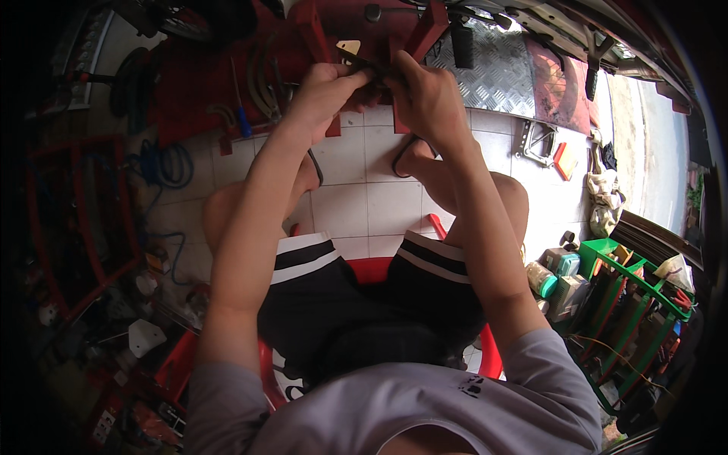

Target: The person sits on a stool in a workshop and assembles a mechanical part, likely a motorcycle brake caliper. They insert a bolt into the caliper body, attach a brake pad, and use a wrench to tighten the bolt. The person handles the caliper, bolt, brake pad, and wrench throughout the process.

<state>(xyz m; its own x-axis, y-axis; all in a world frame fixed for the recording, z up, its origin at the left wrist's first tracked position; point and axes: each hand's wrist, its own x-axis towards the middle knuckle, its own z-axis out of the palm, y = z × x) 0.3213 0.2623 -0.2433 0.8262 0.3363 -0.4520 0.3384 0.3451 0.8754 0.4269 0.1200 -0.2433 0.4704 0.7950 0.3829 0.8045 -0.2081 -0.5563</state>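
Both my hands are raised in front of me, close together, above the near edge of a red work platform (193, 98). My left hand (327, 89) is closed, its thumb and fingers pinching a small dark part (369, 67) that I cannot make out clearly. My right hand (429, 92) is closed around the right end of the same part, its fingertips nearly touching the left ones. A small pale yellow plate (348, 50) shows just beyond my left fingers; whether I hold it or it lies behind is unclear. My fingers hide most of the part.
On the platform to the left lie a blue-handled screwdriver (243, 121) and curved metal pieces (265, 89). Red uprights (429, 32) flank my hands. A green rack (607, 262) with tools stands at right, a red shelf frame (82, 220) and coiled blue hose (173, 163) at left.
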